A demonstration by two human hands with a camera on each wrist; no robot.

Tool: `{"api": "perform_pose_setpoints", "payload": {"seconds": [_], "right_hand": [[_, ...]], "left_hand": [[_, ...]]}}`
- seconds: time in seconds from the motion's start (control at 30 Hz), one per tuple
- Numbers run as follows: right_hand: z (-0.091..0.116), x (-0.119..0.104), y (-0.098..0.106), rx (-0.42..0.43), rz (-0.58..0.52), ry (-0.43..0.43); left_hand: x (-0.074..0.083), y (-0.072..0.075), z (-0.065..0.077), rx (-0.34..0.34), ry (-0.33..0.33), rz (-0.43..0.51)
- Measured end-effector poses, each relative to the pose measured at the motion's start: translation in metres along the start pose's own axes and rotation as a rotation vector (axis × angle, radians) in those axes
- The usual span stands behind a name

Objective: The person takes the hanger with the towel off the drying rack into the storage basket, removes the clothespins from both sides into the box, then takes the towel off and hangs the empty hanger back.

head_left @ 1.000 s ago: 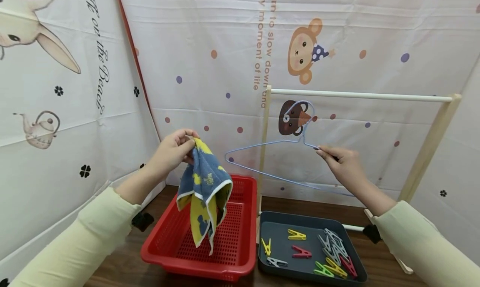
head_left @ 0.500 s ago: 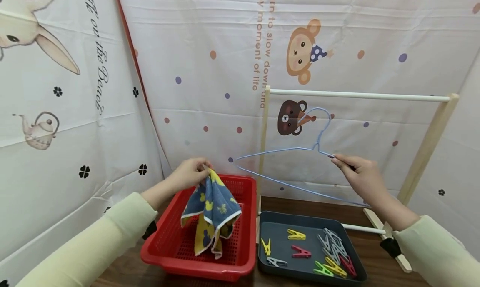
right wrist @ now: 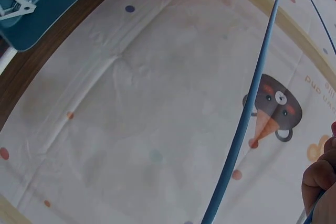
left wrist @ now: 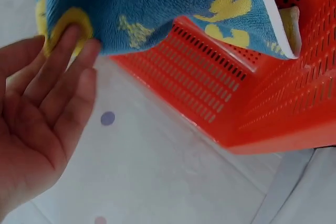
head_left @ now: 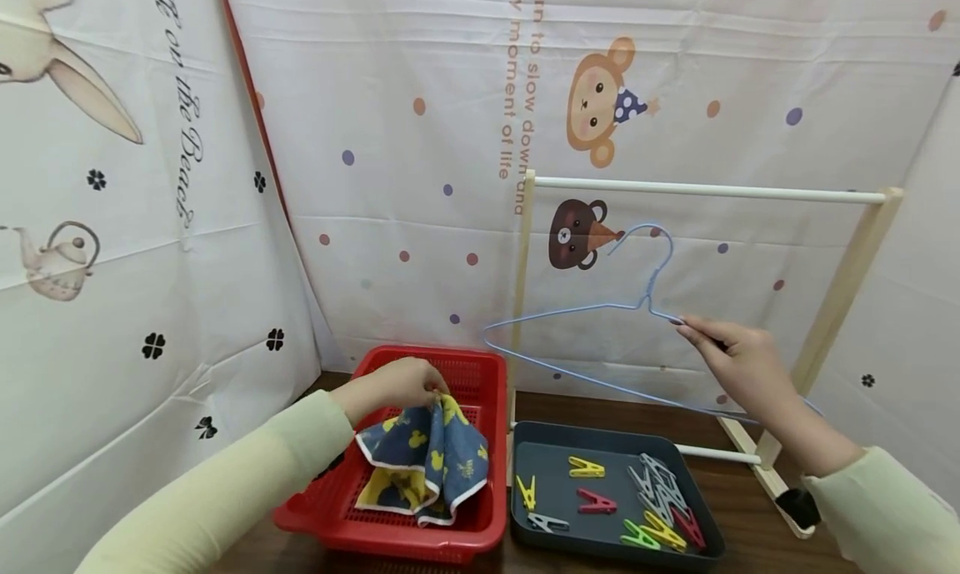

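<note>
My left hand (head_left: 401, 386) pinches a small blue-and-yellow towel (head_left: 461, 453) with white edging by its upper part. The towel hangs in folds inside the red plastic basket (head_left: 497, 407), its lower edges down near the basket floor. In the left wrist view my fingers (left wrist: 73, 40) lie against the towel's blue side. My right hand (head_left: 738, 361) grips a light blue wire hanger (head_left: 651, 282) by its right shoulder, holding it up in front of the drying rack. The hanger is bare, with its hook pointing up; its right end passes behind my wrist.
Right of the basket stands a dark grey tray (head_left: 551, 441) with several clothespins (head_left: 596, 501) in yellow, red, green and grey. A wooden rack with a white top bar (head_left: 712, 191) rises behind the tray. Printed white cloth walls (head_left: 390, 182) enclose the back and sides.
My left hand has lowered the towel into the basket and moved slightly right. My right hand has moved right and down with the hanger.
</note>
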State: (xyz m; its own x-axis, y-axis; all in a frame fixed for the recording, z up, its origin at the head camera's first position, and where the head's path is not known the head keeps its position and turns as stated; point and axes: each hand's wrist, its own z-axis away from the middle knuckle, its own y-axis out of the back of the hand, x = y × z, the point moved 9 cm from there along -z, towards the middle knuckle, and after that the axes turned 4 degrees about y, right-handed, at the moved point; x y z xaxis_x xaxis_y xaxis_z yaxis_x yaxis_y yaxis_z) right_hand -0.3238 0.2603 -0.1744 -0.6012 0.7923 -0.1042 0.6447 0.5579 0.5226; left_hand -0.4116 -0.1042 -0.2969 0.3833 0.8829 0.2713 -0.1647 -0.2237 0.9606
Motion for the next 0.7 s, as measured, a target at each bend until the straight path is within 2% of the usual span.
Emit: {"api": "perform_pose_setpoints", "payload": {"seconds": [0.17, 0.33, 0.43, 0.53, 0.6, 0.7], "right_hand": [[0.001, 0.01, 0.014, 0.061, 0.015, 0.029], [0.005, 0.022, 0.032, 0.122, 0.073, 0.045], [0.009, 0.031, 0.039, 0.117, 0.108, 0.035], [0.012, 0.041, 0.045, 0.092, 0.123, 0.007], [0.013, 0.047, 0.049, 0.089, 0.135, -0.004], [0.013, 0.053, 0.056, 0.11, 0.128, 0.008]], "left_hand": [[0.003, -0.028, -0.005, -0.18, 0.045, -0.054], [-0.001, -0.055, -0.007, -0.342, 0.132, -0.072], [-0.002, -0.068, -0.007, -0.431, 0.167, -0.099], [-0.002, -0.081, -0.008, -0.519, 0.172, -0.11], [-0.001, -0.088, -0.009, -0.553, 0.164, -0.116], [-0.004, -0.094, -0.01, -0.55, 0.173, -0.135]]}}
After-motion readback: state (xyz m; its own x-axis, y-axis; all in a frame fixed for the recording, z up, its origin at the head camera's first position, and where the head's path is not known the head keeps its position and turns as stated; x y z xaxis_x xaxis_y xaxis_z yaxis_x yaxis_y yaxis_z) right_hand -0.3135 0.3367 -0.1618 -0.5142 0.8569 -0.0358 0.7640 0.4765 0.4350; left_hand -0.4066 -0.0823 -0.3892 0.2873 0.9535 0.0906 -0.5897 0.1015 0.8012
